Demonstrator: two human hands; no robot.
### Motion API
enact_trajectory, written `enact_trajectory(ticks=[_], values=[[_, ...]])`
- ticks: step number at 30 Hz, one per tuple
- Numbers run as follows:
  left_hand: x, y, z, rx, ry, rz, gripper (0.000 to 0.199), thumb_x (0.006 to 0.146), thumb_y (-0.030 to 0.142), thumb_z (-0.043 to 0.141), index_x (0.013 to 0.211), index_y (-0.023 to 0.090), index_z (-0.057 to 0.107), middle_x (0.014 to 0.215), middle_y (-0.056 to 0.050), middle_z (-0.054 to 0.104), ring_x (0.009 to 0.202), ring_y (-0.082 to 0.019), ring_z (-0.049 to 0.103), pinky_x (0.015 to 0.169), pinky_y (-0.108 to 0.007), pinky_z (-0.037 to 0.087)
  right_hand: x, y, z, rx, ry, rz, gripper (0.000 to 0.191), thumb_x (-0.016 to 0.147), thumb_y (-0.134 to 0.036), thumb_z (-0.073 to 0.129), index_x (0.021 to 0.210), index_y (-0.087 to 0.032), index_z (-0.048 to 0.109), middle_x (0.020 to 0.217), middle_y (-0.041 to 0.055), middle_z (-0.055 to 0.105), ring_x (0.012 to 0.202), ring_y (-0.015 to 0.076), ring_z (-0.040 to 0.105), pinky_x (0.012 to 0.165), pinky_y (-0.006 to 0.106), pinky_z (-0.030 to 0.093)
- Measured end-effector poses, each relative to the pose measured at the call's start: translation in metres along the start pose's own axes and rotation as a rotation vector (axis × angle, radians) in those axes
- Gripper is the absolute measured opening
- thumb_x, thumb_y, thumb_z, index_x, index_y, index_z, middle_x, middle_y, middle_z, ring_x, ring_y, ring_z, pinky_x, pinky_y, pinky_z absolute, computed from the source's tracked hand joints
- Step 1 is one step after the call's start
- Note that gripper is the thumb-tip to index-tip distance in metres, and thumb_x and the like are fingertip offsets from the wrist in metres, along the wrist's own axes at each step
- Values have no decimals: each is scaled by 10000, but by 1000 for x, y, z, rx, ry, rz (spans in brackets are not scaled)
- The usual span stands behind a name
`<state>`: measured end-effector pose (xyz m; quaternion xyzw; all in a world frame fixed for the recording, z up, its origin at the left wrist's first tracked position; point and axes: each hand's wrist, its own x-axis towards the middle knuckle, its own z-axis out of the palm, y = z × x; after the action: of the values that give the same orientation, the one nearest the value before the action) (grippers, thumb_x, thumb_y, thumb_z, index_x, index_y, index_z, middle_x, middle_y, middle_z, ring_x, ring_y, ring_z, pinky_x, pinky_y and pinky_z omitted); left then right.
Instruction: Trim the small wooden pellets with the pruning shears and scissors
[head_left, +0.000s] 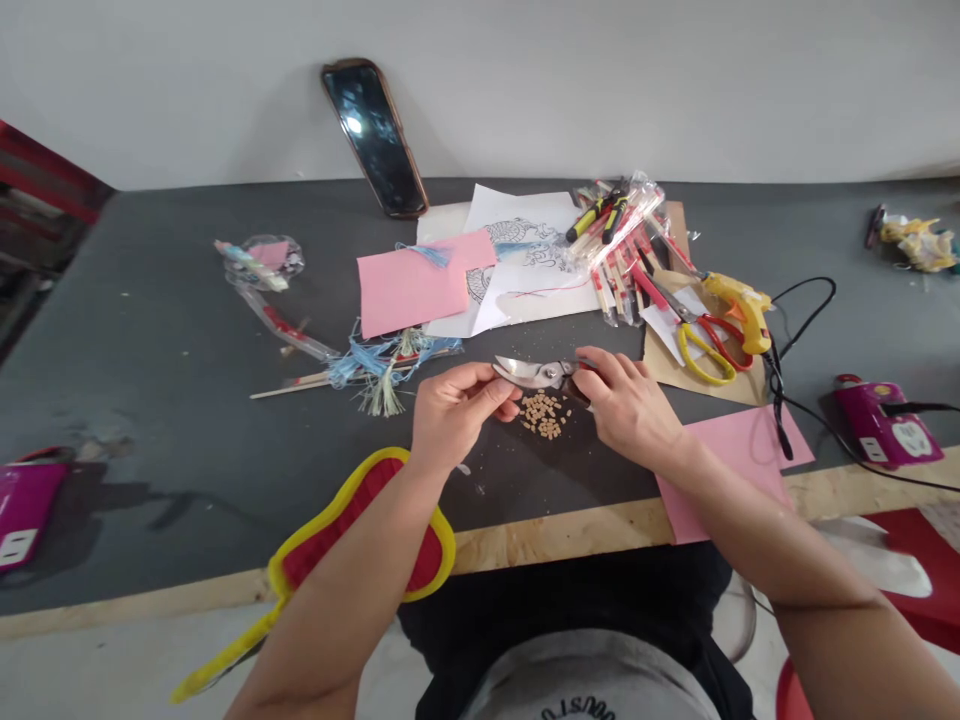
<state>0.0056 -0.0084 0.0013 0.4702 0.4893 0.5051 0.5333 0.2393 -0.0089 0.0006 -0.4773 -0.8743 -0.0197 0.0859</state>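
My right hand (626,405) is wrapped round the handles of metal pruning shears (546,373), whose blades point left. At the blade tip, the fingers of my left hand (459,408) are pinched together; what they hold, if anything, is too small to make out. Just below the shears lies a little pile of short tan cut pieces (544,415) on the dark table. A red fan-shaped piece with a yellow border (360,480) lies partly under my left forearm. Blue and pale green tassels (382,365) are left of my left hand.
Pink paper (412,290), printed sheets (525,240), wrapped sticks (622,240), scissors (709,345) and a yellow glue gun (742,305) lie beyond my hands. A phone (375,135) leans on the wall. Black cables run to a purple box (889,425) at right.
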Motion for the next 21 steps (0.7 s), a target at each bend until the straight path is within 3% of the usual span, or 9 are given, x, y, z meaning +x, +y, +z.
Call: enact_trajectory(ticks=[3, 6, 12, 17, 21], values=[[-1, -1, -1, -12, -14, 12, 102, 816, 245, 767, 751, 167, 782, 661, -26, 754, 507, -111, 678, 505, -198, 590, -1, 1, -2, -47, 1, -29, 264, 929, -106, 485, 1140, -206, 607, 1545, 150, 482, 1076, 295, 548, 788, 406, 387], [0, -1, -3, -30, -44, 7, 101, 822, 260, 775, 775, 172, 793, 668, -29, 757, 512, -114, 679, 509, -205, 598, -1, 2, -1, -56, 23, -42, 261, 947, -118, 472, 1155, -206, 603, 1560, 146, 478, 1096, 303, 535, 797, 416, 389], [2, -1, -7, -49, -113, -14, 120, 821, 289, 799, 781, 177, 803, 655, -33, 753, 506, -117, 674, 499, -208, 596, -1, 4, 6, 70, 79, -30, 267, 983, -140, 436, 1200, -164, 589, 1399, 132, 635, 1095, 278, 583, 841, 402, 410], [2, 1, -7, -64, -144, -10, 125, 825, 295, 801, 777, 180, 803, 657, -35, 752, 493, -113, 658, 497, -215, 589, 1, 4, 6, 119, 46, -5, 517, 973, -164, 437, 1484, -95, 407, 1273, 168, 680, 1052, 273, 629, 853, 397, 411], [0, -1, -7, -34, -170, -13, 150, 850, 304, 780, 778, 174, 800, 647, -40, 744, 504, -119, 658, 513, -227, 590, 2, 2, 5, 112, 7, 30, 461, 981, -174, 453, 1441, -151, 482, 1214, 140, 698, 1046, 255, 642, 848, 375, 393]])
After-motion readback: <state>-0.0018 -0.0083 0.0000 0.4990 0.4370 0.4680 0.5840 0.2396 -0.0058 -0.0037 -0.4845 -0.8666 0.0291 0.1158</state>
